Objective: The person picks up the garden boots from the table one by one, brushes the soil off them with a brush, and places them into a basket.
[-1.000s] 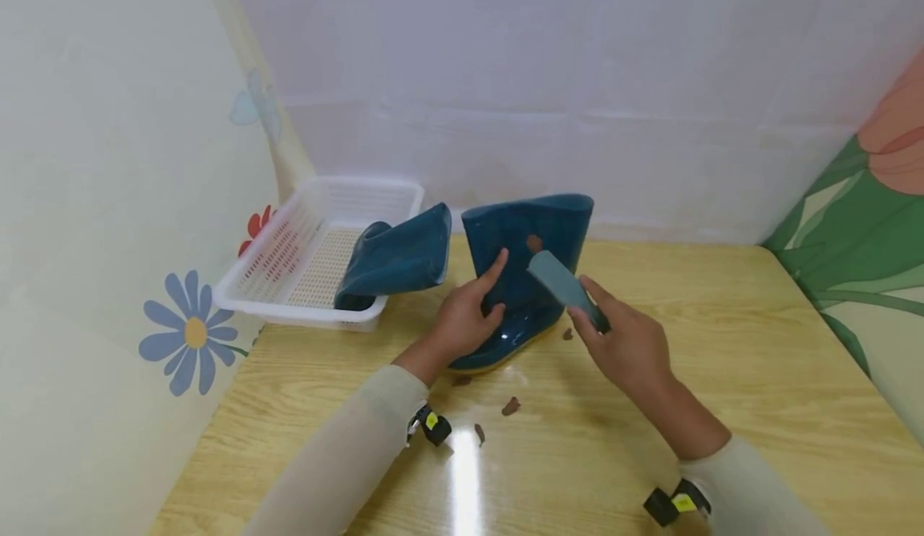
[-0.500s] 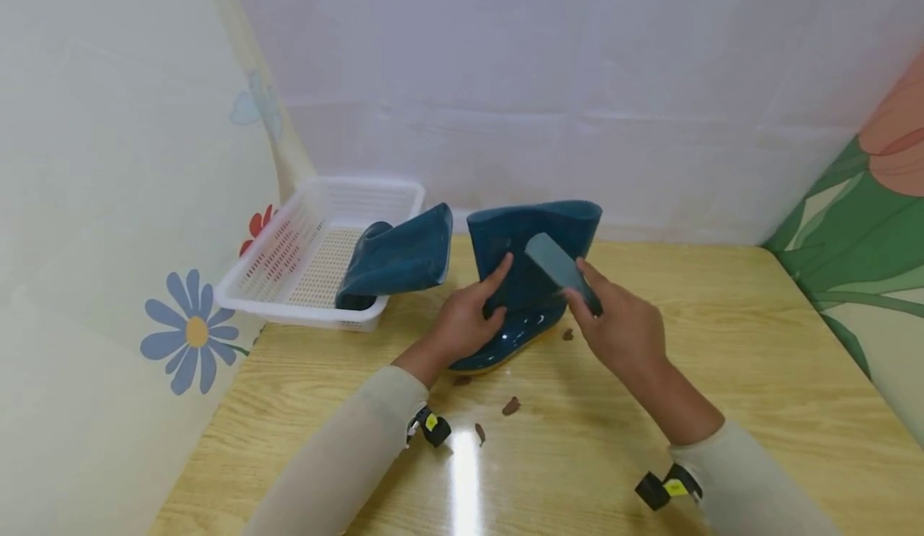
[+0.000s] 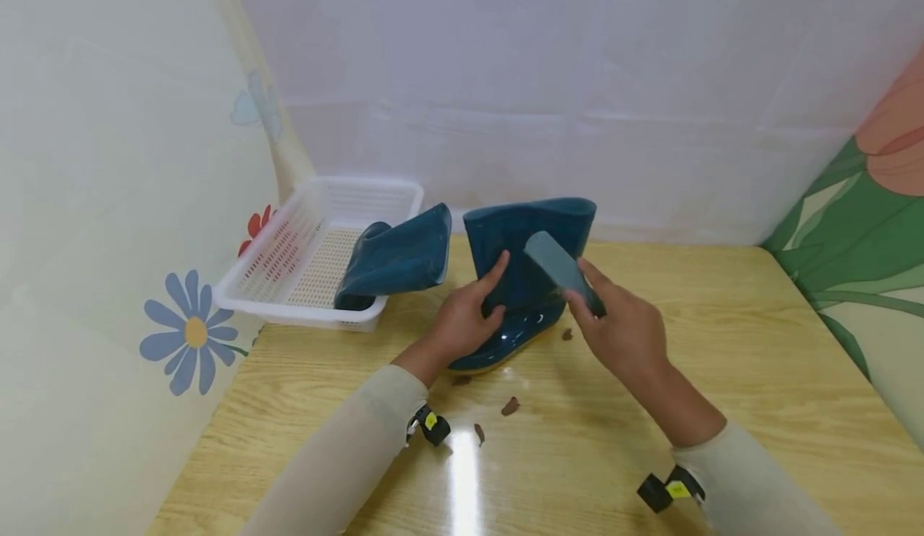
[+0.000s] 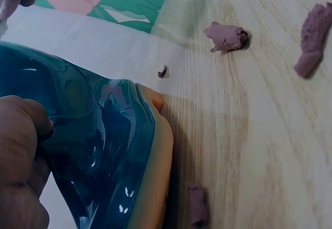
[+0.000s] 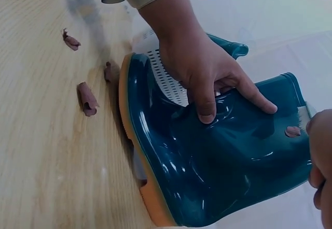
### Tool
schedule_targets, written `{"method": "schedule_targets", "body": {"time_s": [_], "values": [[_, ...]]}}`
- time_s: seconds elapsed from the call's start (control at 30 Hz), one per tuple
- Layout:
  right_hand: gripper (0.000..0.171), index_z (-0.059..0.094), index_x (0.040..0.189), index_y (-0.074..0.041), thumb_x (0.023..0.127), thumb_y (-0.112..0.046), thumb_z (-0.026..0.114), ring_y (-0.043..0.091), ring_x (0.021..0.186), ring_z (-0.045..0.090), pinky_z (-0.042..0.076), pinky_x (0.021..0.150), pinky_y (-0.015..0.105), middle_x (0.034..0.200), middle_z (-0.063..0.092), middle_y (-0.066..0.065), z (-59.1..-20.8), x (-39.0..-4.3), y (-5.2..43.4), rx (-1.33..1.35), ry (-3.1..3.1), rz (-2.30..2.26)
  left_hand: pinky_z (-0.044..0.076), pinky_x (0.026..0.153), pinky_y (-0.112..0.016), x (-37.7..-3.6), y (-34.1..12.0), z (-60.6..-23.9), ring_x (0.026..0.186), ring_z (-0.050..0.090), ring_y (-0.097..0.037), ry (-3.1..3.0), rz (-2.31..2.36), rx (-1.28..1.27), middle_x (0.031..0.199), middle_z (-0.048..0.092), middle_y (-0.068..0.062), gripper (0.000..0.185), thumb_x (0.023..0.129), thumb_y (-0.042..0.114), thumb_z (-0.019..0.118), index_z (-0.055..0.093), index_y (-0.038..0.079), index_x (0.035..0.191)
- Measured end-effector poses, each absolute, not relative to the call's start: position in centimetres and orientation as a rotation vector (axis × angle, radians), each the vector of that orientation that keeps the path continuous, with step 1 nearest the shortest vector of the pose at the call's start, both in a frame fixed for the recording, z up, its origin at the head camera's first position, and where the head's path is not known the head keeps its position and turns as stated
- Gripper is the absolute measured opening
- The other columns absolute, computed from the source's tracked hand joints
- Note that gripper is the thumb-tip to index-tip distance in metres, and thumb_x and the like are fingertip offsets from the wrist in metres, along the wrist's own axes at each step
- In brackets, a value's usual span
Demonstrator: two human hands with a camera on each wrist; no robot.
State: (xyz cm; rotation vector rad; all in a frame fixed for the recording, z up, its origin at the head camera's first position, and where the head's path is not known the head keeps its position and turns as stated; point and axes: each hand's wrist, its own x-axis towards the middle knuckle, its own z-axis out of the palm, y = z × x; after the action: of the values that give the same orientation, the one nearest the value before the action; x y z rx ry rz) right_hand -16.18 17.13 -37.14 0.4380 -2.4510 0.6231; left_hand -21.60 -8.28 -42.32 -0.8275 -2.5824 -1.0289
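Our left hand [image 3: 462, 321] grips the upright blue boot [image 3: 525, 279] at its ankle, thumb and fingers curled round the shaft, with the index finger lying up along it. We hold the boot standing on the wooden table [image 3: 722, 375], its tan sole [image 5: 136, 156] on the wood. Our right hand [image 3: 622, 329] grips a grey-green scraper [image 3: 563, 270], whose far end rests against the boot's shaft near a brown lump [image 5: 293, 131] stuck there. Brown scraps [image 3: 510, 406] lie on the table near the toe. Behind, to our left, a second boot [image 3: 399, 257] lies tipped in a white basket [image 3: 289, 263].
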Motion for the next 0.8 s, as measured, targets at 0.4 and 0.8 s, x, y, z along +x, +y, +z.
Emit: {"method": "schedule_targets", "body": {"time_s": [0.4,0.8], "values": [[0.052,0.059,0.145,-0.009,0.099,-0.030,0.070,0.018,0.050,0.047,0.033,0.044,0.033,0.079,0.070,0.016,-37.7,-16.3,16.9,0.425,-2.586,0.598,0.056,0.078,-0.037,-21.6,-8.3,-42.5,0.070,0.063,-0.014,-2.581,-1.048,-0.825,0.091,0.067,-0.011,0.093,0.097,0.010,0.070,0.011,0.033,0.165],[0.053,0.060,0.144,-0.010,0.096,-0.026,0.075,0.018,0.047,0.042,0.030,0.044,0.035,0.071,0.064,0.015,-37.2,-16.7,17.0,0.410,-2.449,0.631,0.044,0.058,-0.031,-21.6,-8.4,-42.6,0.050,0.045,-0.009,-2.557,-1.007,-0.844,0.069,0.049,0.004,0.091,0.097,0.011,0.070,0.014,0.030,0.165]]}}
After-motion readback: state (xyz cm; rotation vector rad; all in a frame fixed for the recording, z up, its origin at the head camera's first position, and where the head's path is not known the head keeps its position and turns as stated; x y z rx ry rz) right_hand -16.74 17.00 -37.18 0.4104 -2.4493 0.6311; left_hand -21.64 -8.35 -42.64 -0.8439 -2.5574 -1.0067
